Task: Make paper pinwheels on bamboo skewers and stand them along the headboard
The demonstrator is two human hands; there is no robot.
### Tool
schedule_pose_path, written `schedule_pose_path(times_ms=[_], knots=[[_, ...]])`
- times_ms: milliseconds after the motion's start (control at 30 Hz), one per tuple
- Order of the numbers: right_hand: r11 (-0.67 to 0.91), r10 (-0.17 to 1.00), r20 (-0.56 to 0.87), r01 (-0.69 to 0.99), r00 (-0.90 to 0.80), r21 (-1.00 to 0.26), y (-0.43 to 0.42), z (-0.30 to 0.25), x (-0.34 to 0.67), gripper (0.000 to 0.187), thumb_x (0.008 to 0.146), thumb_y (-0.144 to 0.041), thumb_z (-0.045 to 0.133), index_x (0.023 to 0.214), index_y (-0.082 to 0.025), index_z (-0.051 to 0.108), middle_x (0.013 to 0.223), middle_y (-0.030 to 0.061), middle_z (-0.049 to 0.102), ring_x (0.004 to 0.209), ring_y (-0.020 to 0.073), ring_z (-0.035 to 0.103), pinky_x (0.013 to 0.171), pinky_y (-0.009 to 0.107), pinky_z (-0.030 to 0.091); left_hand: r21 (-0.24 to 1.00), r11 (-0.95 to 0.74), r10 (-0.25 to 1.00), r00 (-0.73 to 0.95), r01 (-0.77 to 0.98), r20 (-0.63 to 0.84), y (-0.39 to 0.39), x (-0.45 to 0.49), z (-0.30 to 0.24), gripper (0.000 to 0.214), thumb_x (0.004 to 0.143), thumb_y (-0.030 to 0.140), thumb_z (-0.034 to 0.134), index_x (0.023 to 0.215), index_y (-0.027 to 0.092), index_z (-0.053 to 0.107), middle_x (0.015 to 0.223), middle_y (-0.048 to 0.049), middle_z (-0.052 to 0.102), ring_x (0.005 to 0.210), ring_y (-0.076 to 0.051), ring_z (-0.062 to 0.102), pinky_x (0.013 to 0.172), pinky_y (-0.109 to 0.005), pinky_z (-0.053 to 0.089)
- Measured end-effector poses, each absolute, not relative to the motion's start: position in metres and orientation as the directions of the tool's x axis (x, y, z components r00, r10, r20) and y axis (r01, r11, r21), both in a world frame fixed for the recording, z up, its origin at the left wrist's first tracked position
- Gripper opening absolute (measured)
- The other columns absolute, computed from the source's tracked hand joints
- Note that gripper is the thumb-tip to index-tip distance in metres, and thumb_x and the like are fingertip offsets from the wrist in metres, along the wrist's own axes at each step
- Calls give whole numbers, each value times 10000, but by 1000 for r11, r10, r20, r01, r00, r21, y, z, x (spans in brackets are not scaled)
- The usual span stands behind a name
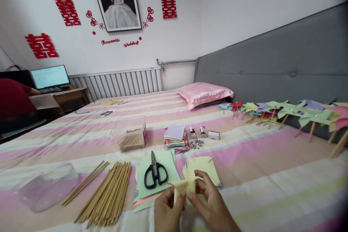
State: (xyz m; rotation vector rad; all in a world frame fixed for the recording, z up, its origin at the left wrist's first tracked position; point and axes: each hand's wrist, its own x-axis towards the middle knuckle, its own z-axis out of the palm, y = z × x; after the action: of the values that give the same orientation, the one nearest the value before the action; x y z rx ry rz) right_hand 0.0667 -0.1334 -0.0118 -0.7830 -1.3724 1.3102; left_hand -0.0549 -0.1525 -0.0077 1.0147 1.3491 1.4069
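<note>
Between my two hands is a pale yellow paper pinwheel (pixel 181 185), its corners bent in toward the middle. My left hand (pixel 169 208) pinches its left side, thumb at the centre. On the other side my right hand (pixel 208 199) grips the paper with thumb and fingers. Just behind lies a stack of cut yellow paper squares (pixel 205 166). To the left, dark-handled scissors (pixel 155 174) rest on a pile of coloured paper sheets (pixel 144 192). A bundle of wooden sticks (pixel 114 192) lies further left on the striped bedsheet.
Beyond are a clear box of sticks (pixel 133 139), a stack of coloured squares (pixel 175 137), metal fasteners (pixel 196 144) and small boxes (pixel 214 135). Finished pinwheels (pixel 290 112) line the grey headboard (pixel 285 54). A clear plastic container (pixel 49 188) lies left. A person in red (pixel 13 98) sits near a monitor.
</note>
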Motion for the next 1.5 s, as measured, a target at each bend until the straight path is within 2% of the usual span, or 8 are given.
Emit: schedule_pose_path(times_ms=[167,400,533,700,967,1100,1233,1500], knots=[[146,904,219,-217,-368,-965,-132,-10,68,209,792,-354,533,835,-152,562,815,65,629,806,208,580,753,312,447,996,5,965,-262,-85,-27,-153,-53,-2,140,592,250,697,558,131,632,504,13,585,480,-101,464,481,-188,386],[109,913,194,-244,-359,-964,-132,-13,68,192,783,-342,560,758,-153,539,747,38,589,750,182,550,723,290,443,997,-37,952,-306,-68,15,-156,-49,2,124,581,243,697,598,123,672,490,3,598,503,-134,513,478,-200,398],[102,916,189,-248,-354,-963,-130,-15,68,199,776,-355,564,765,-157,543,745,33,580,746,180,541,726,284,435,997,-46,946,-323,-67,22,-156,-47,1,146,577,269,698,602,126,688,470,2,596,485,-136,508,470,-206,392],[116,922,199,-251,-334,-961,-130,-17,68,209,759,-362,581,727,-159,544,705,17,566,704,168,526,705,273,431,995,-79,895,-445,-59,45,-155,-44,-4,180,550,315,711,577,138,698,435,10,575,458,-133,485,471,-216,391],[82,916,191,-304,-352,-949,-128,-17,69,224,754,-369,597,771,-147,579,753,34,603,741,176,547,722,278,433,990,-78,923,-383,-119,27,-154,-46,-5,294,523,383,742,634,113,713,495,-31,639,497,-140,504,483,-218,406],[60,917,170,-297,-361,-953,-127,-16,69,251,736,-392,613,767,-144,587,749,34,618,735,178,562,712,274,437,991,-65,934,-356,-120,18,-154,-45,-8,293,544,385,735,629,107,702,497,-34,643,493,-135,502,480,-214,405],[29,917,149,-312,-370,-950,-127,-14,71,284,711,-423,629,757,-146,591,742,31,631,725,180,577,699,268,440,987,-99,915,-400,-124,41,-153,-44,-10,287,524,383,748,593,111,692,492,-42,653,488,-150,534,471,-219,417],[42,912,167,-320,-373,-946,-125,-16,72,279,721,-409,625,779,-137,613,750,39,642,737,190,583,711,287,444,982,-95,922,-388,-164,24,-153,-44,-12,285,511,360,762,635,106,722,526,-59,684,532,-194,604,486,-240,451]])
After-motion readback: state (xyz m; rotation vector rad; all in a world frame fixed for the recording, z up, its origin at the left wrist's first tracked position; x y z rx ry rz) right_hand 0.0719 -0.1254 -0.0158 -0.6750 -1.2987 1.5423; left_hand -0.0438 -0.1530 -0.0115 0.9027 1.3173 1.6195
